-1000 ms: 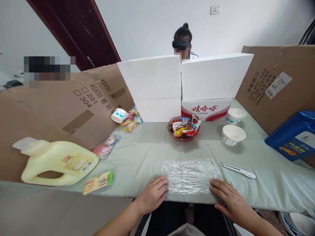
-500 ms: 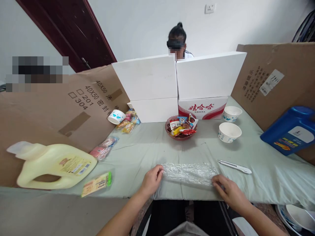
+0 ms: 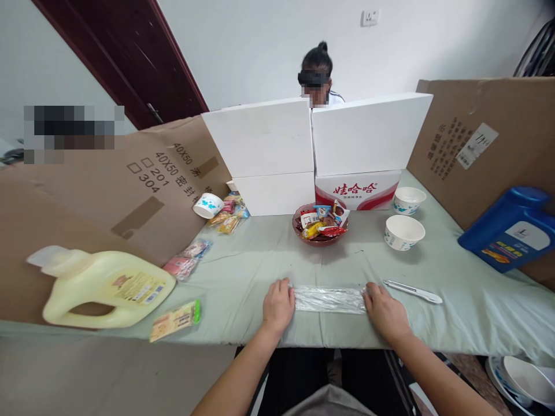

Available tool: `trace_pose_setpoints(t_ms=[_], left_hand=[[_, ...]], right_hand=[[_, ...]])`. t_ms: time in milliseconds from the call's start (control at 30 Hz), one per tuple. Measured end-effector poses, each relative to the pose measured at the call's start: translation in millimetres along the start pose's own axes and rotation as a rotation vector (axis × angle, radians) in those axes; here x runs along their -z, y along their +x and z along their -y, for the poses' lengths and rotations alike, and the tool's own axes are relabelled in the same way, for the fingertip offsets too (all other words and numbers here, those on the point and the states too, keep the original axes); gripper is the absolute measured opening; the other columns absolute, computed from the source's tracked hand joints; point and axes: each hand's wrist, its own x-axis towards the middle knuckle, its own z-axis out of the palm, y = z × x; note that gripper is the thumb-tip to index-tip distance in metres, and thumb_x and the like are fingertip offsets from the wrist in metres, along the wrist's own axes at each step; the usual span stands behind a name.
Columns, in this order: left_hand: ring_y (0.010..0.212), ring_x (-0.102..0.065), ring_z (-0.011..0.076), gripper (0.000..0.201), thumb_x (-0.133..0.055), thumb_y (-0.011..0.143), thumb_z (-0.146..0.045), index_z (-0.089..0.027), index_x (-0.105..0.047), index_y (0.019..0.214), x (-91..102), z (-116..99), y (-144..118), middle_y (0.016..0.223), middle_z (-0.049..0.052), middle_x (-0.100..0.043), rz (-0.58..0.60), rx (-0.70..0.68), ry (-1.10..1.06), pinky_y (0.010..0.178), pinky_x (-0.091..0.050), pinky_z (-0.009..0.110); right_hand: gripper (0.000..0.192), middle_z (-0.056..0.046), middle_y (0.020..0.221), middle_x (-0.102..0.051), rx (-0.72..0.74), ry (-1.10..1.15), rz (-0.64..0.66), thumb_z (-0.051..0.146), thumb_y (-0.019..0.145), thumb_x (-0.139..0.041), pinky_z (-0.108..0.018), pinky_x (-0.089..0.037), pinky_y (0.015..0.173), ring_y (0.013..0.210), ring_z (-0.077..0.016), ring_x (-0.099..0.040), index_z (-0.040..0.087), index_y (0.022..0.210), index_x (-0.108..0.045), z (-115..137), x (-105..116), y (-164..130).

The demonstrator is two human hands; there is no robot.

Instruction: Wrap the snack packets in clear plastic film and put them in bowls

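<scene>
My left hand [image 3: 278,305] lies palm down on the surface [image 3: 243,277], fingers curled loosely over the left end of a folded strip of clear plastic wrap [image 3: 329,300]. My right hand [image 3: 384,311] presses on the strip's right end in the same way, knuckles up. Neither hand is closed around it; both bear down on it flat, and the strip lies narrow and level between them near the front edge of the pale green cloth.

Just beyond my right hand lies a white utility knife [image 3: 413,292], apart from the wrap. Farther back at centre stands a dark red bowl [image 3: 320,226] heaped with wrapped snacks. To its right are two white paper bowls [image 3: 404,232], one behind the other. A blue jug [image 3: 509,228] leans against cardboard at the far right.

On my left a pale yellow jug [image 3: 106,287] lies on its side, with a small green-edged packet [image 3: 175,320] near it and loose snack packets [image 3: 186,259] beyond. A tipped paper cup [image 3: 208,205] lies by white boxes [image 3: 316,150], behind which another person [image 3: 318,78] sits.
</scene>
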Motion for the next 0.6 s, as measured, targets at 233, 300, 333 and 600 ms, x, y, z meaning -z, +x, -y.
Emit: trace_pose_setpoints(t_ms=[233,300,333,600], left_hand=[[0.133,-0.039,0.0286,0.039,-0.038,0.095,-0.023,-0.015,-0.050,0.131,1.4,-50,-21,0.137,0.013,-0.051,0.018,-0.397,-0.141,0.108,-0.033,0.046],[0.141,-0.026,0.0300,0.053,-0.041,0.096,-0.035,-0.014,-0.035,0.144,-7.8,-58,-29,0.150,0.013,-0.036,0.144,-0.481,-0.145,0.112,-0.028,0.049],[0.143,-0.021,0.0312,0.061,-0.042,0.095,-0.043,-0.014,-0.029,0.147,-12.2,-57,-32,0.153,0.014,-0.030,0.194,-0.490,-0.130,0.113,-0.025,0.051],[0.144,-0.016,0.0316,0.071,-0.035,0.094,-0.060,-0.021,-0.021,0.151,-19.5,9,-36,0.157,0.012,-0.019,0.174,-0.334,0.072,0.113,-0.021,0.051]], right_hand=[[0.046,-0.012,0.142,-0.048,0.513,-0.022,-0.182,0.039,0.092,-0.046,-0.047,-0.025,0.110,0.135,-0.0300,-0.035,0.017,0.133,-0.050,38,-4,-9],[0.060,-0.010,0.148,-0.040,0.628,-0.009,-0.087,0.046,0.092,-0.046,-0.048,-0.022,0.112,0.138,-0.0292,-0.029,0.016,0.143,-0.038,45,-14,-11],[0.065,-0.011,0.150,-0.037,0.639,-0.007,-0.044,0.050,0.092,-0.044,-0.049,-0.021,0.111,0.139,-0.0293,-0.028,0.015,0.146,-0.033,45,-20,-12],[0.080,-0.011,0.152,-0.033,0.513,-0.063,-0.059,0.061,0.090,-0.040,-0.049,-0.016,0.112,0.141,-0.0274,-0.024,0.016,0.151,-0.017,-12,-18,-33]])
